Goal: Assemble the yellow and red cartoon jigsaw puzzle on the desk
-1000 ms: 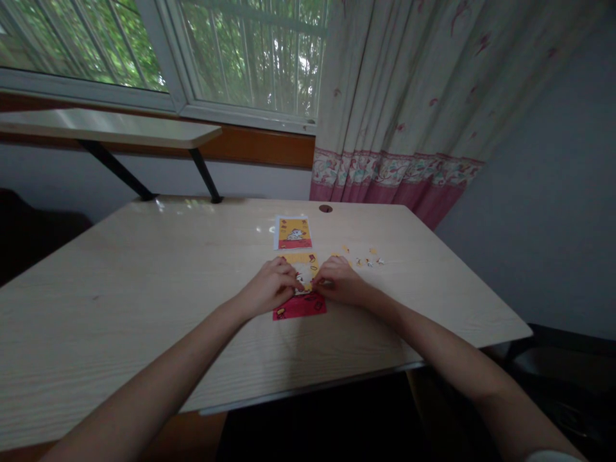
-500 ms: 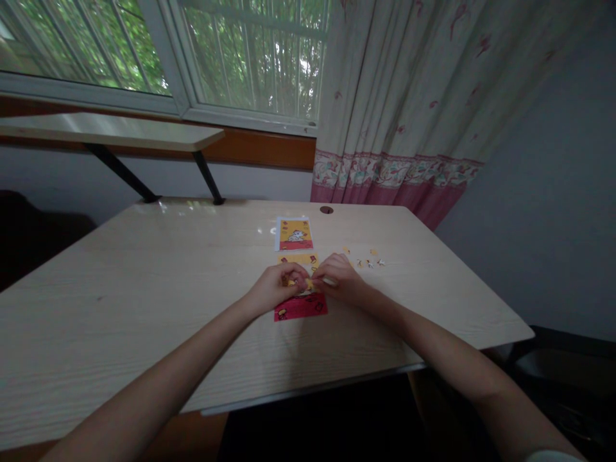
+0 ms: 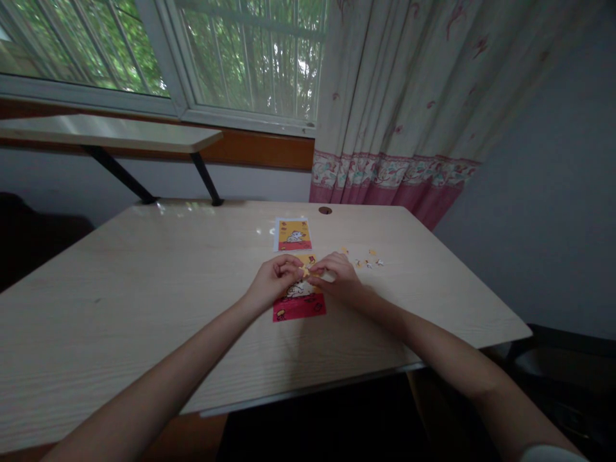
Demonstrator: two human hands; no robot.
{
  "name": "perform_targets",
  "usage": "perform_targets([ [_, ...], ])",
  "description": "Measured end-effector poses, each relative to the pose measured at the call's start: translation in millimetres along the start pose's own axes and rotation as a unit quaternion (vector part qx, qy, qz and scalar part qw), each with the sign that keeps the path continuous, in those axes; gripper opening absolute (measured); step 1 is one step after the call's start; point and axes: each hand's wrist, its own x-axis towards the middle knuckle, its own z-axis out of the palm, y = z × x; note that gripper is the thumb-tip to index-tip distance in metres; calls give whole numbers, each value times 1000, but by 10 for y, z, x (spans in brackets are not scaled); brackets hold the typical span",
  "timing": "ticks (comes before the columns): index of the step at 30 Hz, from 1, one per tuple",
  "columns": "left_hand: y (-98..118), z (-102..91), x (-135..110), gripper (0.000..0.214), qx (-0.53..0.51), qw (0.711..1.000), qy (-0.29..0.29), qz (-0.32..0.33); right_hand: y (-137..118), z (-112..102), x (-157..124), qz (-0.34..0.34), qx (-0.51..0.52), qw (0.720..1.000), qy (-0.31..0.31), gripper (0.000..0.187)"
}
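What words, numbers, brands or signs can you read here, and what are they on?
No text can be read anywhere.
Picture card: printed marks too small to make out.
Puzzle: printed marks too small, and partly covered.
Loose pieces: too small and blurred to make out.

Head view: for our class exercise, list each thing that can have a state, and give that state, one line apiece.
Left hand: pinching the yellow piece
Right hand: fingertips at that piece, grip unclear
Yellow piece: raised between both hands
Puzzle: flat, partly hidden by hands
Picture card: flat, picture side up
Small pieces: loose, scattered
Curtain: hanging in folds
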Motion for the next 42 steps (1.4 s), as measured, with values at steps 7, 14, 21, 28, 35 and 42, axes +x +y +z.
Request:
perform_targets([
  [7, 4, 29, -6, 29, -2, 1000, 9, -25, -19, -7, 4, 0, -26, 999, 30, 24],
  [14, 11, -105, -3, 19, 187, 981, -16, 55, 60, -60, -39, -13, -46, 999, -22, 13],
  [21, 72, -366, -23, 22, 457, 843, -159, 232, 84, -53, -119, 30, -18, 989, -145, 8],
  [28, 87, -330, -40, 33, 487, 808, -221, 248, 77, -40, -109, 36, -28, 986, -159, 8],
  [35, 83, -287, -59, 34, 497, 798, -225, 258, 67, -70, -110, 16, -35, 985, -168, 5],
  [42, 96, -315, -46, 26, 504, 804, -185, 253, 128, -116, -65, 20, -34, 984, -171, 8],
])
